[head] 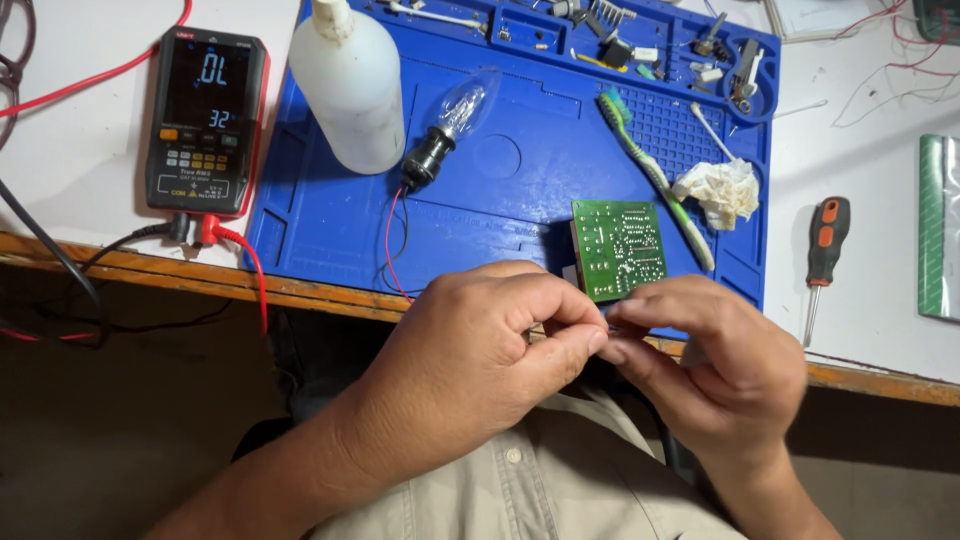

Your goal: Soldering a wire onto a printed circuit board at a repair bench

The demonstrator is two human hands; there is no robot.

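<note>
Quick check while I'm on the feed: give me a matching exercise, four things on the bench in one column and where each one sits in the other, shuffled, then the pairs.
Things:
1. multimeter
2. white plastic bottle
3. screwdriver
4. green circuit board

Places:
A. held up between the fingertips of the left hand and right hand
B. on the white table top, right of the blue mat
C. on the white table top, left of the blue mat, leads plugged in
D. on the mat's upper left part, next to the clear bulb

Pairs: 1-C, 2-D, 3-B, 4-A
</note>
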